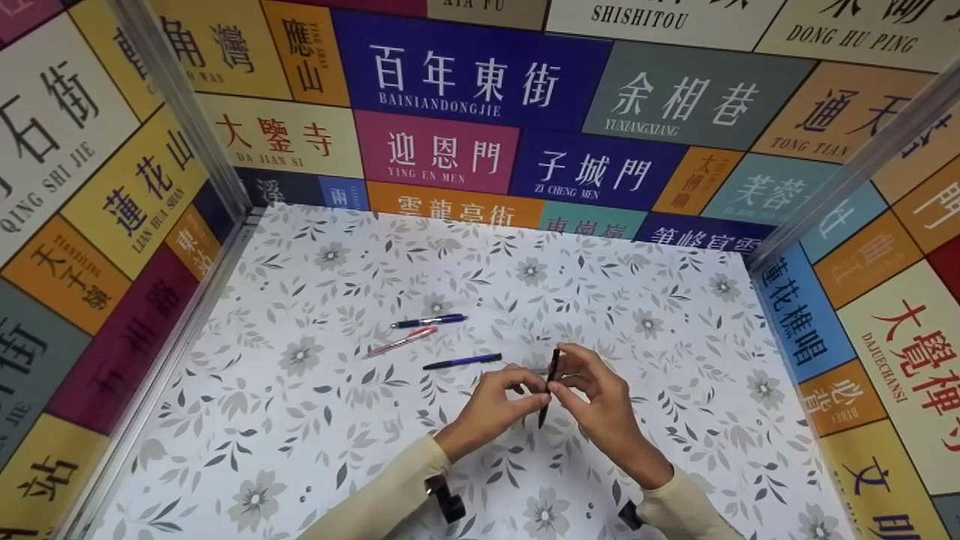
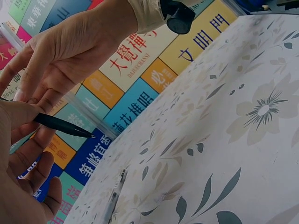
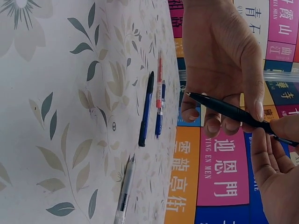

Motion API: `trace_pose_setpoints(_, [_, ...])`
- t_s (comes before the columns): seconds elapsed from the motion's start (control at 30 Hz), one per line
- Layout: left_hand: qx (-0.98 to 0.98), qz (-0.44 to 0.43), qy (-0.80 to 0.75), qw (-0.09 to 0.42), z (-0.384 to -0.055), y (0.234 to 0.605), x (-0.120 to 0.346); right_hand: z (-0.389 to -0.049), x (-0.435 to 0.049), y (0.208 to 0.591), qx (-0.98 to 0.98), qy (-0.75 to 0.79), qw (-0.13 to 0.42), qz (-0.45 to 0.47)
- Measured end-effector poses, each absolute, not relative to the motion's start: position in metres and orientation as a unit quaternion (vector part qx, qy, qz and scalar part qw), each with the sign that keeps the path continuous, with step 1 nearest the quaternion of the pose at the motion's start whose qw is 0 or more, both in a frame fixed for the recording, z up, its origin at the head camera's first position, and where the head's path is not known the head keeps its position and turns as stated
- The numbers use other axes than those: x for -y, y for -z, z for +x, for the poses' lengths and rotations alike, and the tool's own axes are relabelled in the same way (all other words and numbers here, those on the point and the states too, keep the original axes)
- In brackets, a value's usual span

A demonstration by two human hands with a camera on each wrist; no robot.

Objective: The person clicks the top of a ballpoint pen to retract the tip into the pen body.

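A black pen [image 1: 553, 367] is held slantwise above the table, its pointed tip downward in the head view. My left hand [image 1: 495, 401] pinches the barrel with thumb and fingers. From the other side, my right hand [image 1: 604, 394] grips the pen near its upper end between thumb and fingers. The right wrist view shows the black pen [image 3: 224, 108] with its metal tip out and a clip at the other end. Past the hands, a clear-barrelled pen [image 3: 124, 191] lies on the table, mostly hidden in the head view.
Left of the hands lie a blue pen with a black end [image 1: 463, 361], a red clear pen [image 1: 403, 341] and another blue pen [image 1: 429, 321]. The table [image 1: 330, 450] has a flower-print cover. Lettered panels [image 1: 472, 75] enclose it at the back and sides.
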State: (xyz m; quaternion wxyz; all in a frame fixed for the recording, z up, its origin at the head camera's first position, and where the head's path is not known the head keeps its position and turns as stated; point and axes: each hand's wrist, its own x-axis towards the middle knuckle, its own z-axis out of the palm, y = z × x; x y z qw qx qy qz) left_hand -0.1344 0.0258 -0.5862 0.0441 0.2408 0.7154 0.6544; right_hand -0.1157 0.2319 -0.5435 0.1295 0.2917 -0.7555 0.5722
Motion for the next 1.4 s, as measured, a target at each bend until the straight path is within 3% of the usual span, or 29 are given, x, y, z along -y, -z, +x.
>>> trace_pose_setpoints(0.43, [-0.701,0.25,-0.667,0.026,-0.1334,0.5897,-0.0279,-0.1151,-0.2347,0.5468,0.756,-0.575,0.126,0.286])
trace_pose_setpoints(0.7, [-0.694,0.253,-0.673,0.036,-0.1317,0.5921,-0.027,-0.1141,-0.2335,0.5503,0.756,-0.553,0.154,0.315])
trace_pose_setpoints(1.4, [-0.693,0.228,-0.683,0.04,-0.1291,0.5936,-0.0304,-0.1145,-0.2372,0.5519,0.759,-0.566,0.128,0.294])
